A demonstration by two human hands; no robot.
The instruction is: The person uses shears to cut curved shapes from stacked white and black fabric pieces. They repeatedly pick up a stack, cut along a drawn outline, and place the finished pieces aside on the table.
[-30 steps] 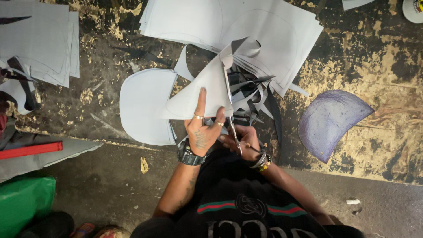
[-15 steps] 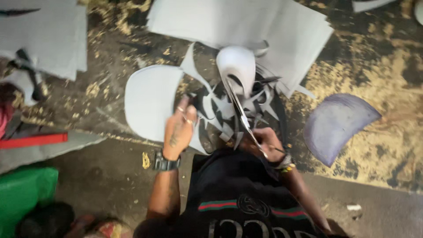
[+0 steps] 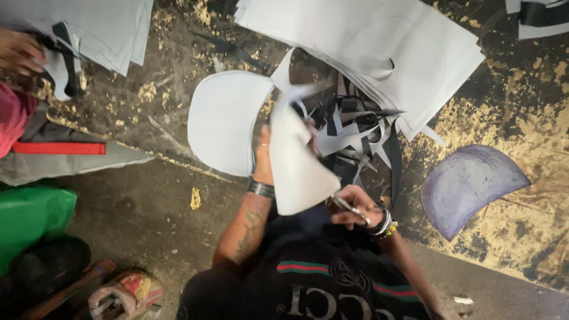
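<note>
Head view: left hand (image 3: pixel 262 157) pinches the white curved sheet piece (image 3: pixel 296 169), lifted over the dark floor (image 3: pixel 142 207); right hand (image 3: pixel 349 207) has its grip closed on the metal scissors (image 3: pixel 349 208) at its lower edge. Best to hold the sheet taut and feed the blades slowly.

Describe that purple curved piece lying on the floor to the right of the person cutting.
The purple piece is a flat, thin sheet cut into a visor-like shape: one long rounded edge, tapering to points at its right and lower ends. Its surface looks matte, bluish-purple, with faint scribbled marks and a paler outline near the rim. It looks like card or stiff foam; which cannot be told. It lies flat on the worn dark floor with yellowish patches, apart from the white sheets. Neither hand touches it.
</note>
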